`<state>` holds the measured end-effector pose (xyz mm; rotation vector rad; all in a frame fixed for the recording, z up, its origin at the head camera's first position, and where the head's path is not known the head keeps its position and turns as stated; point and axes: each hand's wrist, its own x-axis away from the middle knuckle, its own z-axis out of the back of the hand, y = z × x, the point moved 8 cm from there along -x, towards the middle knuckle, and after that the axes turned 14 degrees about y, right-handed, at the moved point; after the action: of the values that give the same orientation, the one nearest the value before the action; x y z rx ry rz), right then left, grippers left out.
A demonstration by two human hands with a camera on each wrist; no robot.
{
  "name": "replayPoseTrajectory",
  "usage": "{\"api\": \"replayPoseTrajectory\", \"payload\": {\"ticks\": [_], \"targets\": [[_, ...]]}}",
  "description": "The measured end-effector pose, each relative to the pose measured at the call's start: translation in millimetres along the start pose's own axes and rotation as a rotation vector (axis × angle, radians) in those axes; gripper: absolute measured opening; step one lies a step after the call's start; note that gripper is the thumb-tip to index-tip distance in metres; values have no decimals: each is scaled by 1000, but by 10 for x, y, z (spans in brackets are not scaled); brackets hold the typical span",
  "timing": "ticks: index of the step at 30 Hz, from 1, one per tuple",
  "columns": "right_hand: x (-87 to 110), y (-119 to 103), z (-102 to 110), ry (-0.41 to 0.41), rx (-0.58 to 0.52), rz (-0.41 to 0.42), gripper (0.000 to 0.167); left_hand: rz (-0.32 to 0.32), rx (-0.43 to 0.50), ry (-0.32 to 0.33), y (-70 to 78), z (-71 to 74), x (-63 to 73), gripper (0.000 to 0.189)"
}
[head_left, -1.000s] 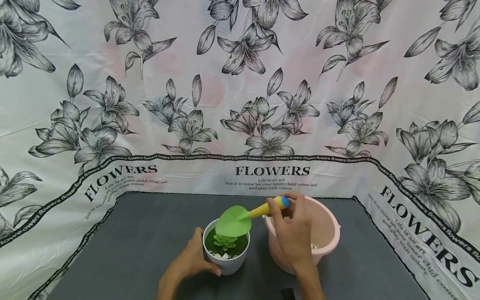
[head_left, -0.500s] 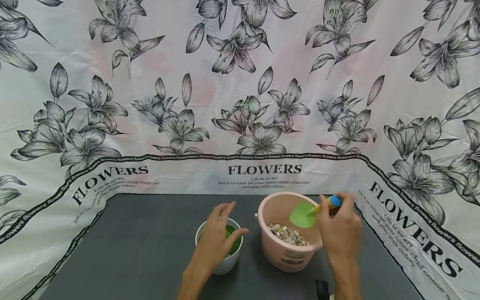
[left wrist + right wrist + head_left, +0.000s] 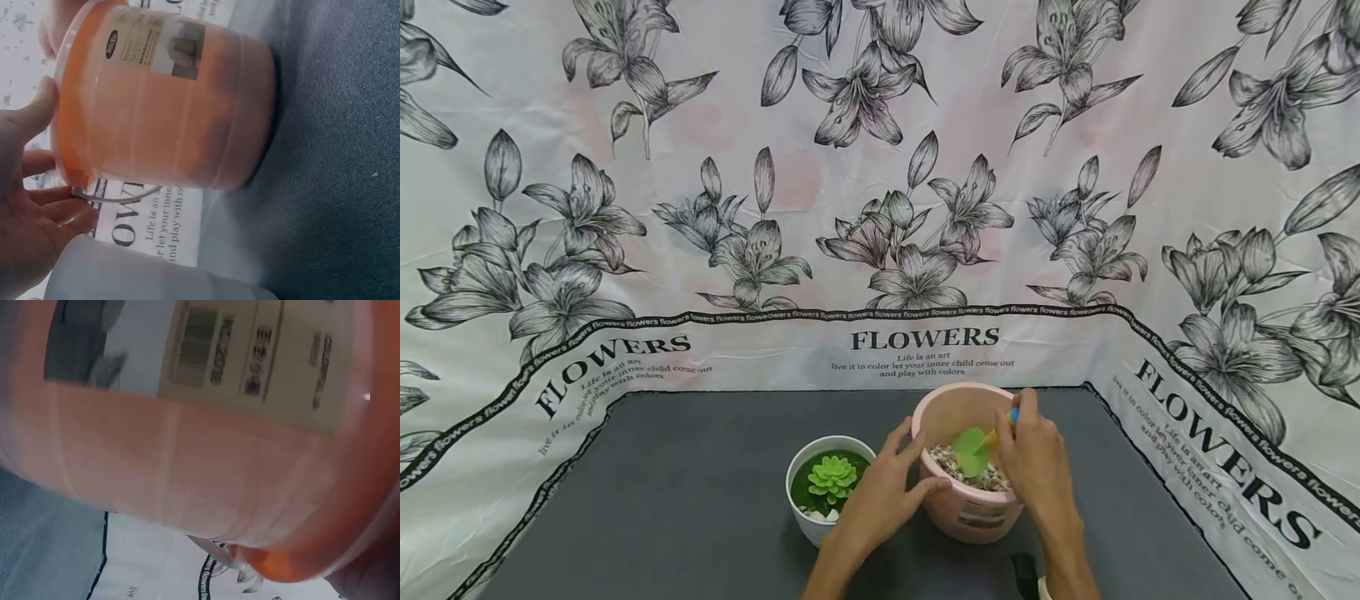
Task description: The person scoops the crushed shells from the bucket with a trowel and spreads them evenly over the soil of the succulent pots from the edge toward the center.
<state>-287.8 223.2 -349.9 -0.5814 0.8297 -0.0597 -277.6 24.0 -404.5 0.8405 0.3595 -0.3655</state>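
Observation:
In the head view my right hand (image 3: 1037, 462) grips the yellow, blue-ended handle of a toy shovel (image 3: 972, 452). Its green blade is down inside a pink bucket (image 3: 936, 510), touching the small pale stones (image 3: 943, 457) there. My left hand (image 3: 880, 500) is at the bucket's left rim, fingers spread and nearly straight, thumb toward the front. The left wrist view has that thumb against the rim and the fingers near the bucket's handle (image 3: 115, 199). Left of the bucket stands a white pot (image 3: 808, 523) with a green succulent (image 3: 832, 477). The bucket wall (image 3: 125, 450) fills most of the right wrist view.
A dark grey tabletop (image 3: 685, 483) lies under everything. Behind it hangs a white cloth (image 3: 925, 350) printed with flowers and lettering. Some white stones (image 3: 827, 517) lie at the pot's front edge. A black strap (image 3: 1026, 575) shows by my right wrist.
My left hand let go of the white pot and moved right to the bucket's rim. My right hand brought the shovel from above the pot down into the bucket.

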Motion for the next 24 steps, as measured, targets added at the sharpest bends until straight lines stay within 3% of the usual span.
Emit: {"api": "replayPoseTrajectory", "payload": {"ticks": [5, 13, 24], "targets": [[-3, 46, -34, -29, -34, -94, 21, 5, 10, 20, -17, 11, 14, 77], [39, 212, 38, -1, -124, -349, 26, 22, 47, 9, -39, 11, 18, 78], [-12, 374, 240, 62, -186, -488, 37, 43, 40, 4, -53, 16, 9, 76]]}}
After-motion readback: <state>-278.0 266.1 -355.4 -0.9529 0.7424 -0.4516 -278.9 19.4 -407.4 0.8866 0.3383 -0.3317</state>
